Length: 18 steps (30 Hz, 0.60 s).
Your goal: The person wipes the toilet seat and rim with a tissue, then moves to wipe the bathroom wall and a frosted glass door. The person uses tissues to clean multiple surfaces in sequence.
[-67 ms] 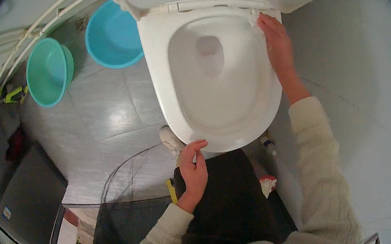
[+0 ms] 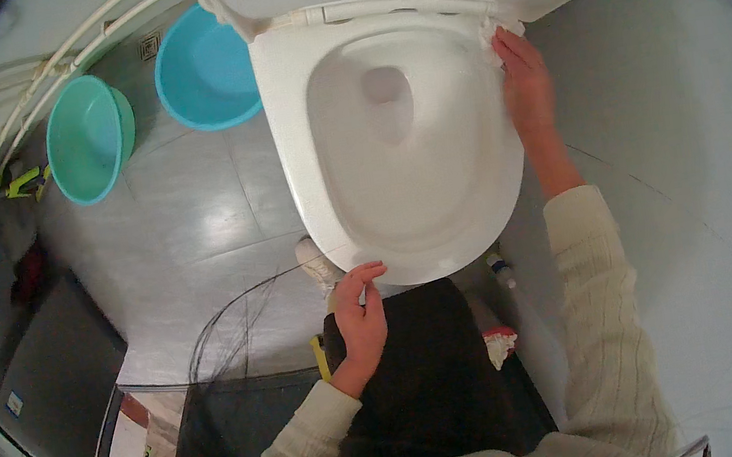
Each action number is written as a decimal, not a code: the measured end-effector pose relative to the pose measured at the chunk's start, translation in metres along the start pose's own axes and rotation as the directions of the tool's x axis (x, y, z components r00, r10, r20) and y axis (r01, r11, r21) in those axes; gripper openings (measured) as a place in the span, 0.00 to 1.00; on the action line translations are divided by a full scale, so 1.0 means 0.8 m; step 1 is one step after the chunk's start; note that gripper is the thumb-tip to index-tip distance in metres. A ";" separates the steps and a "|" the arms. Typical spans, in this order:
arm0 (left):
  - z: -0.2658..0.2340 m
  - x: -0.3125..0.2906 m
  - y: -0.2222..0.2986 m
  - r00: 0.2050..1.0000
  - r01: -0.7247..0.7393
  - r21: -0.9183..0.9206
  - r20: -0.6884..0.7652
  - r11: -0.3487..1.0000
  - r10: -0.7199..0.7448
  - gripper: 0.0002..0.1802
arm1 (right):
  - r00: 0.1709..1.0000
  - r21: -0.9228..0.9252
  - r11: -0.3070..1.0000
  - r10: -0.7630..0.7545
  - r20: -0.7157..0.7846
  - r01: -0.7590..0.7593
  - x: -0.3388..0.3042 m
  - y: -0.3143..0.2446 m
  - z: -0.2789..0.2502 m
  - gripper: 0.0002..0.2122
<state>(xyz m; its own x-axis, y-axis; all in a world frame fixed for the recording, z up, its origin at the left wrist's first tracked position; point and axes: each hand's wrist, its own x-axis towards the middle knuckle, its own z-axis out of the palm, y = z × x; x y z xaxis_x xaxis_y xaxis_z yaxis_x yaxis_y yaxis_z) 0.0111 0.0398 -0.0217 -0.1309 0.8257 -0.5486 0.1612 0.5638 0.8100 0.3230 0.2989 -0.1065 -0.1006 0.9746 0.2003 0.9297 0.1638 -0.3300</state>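
A white toilet bowl (image 2: 307,171) with its lid and seat raised stands in front of me. At its far right corner my right hand (image 2: 527,84) presses a crumpled white tissue (image 2: 501,24) onto the rim. The fingers are bent over the tissue and partly hide it. My left hand (image 2: 364,324) hovers by the near left edge of the bowl, above my dark-clothed lap, fingers loosely stretched with nothing in them. Whether its fingertips touch the rim I cannot tell.
A blue basin (image 2: 208,73) and a green basin (image 2: 90,141) sit on the grey tiled floor (image 2: 195,210) at the far left, near white pipes (image 2: 71,59). A small bottle (image 2: 501,271) lies right of my lap. A pale wall (image 2: 660,122) rises on the right.
My right hand has slid slightly to the right with the tissue, toward the outer corner of the rim. The left hand stays almost where it was. The whole view has shifted a little.
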 end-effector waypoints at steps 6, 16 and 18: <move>0.010 -0.001 0.009 1.000 0.018 -0.014 0.013 1.000 -0.018 0.14 | 0.977 0.050 0.976 0.213 -0.011 -0.212 0.005 -0.032 -0.007 0.19; 0.026 0.005 0.003 0.998 0.051 -0.017 0.048 0.999 -0.050 0.13 | 0.967 -0.123 0.966 -0.212 0.139 0.229 0.026 -0.042 0.026 0.22; 0.032 0.004 0.004 0.999 0.012 -0.001 0.044 1.000 -0.012 0.13 | 0.965 -0.084 0.971 -0.207 0.161 0.222 0.023 -0.028 0.015 0.21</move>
<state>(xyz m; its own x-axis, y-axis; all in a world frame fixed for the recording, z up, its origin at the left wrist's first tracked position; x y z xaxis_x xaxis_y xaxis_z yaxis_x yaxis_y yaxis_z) 0.0360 0.0450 -0.0261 -0.0894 0.8190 -0.5667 0.1582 0.5734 0.8038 0.2957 0.3151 -0.1064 -0.3462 0.9313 0.1128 0.9105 0.3626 -0.1989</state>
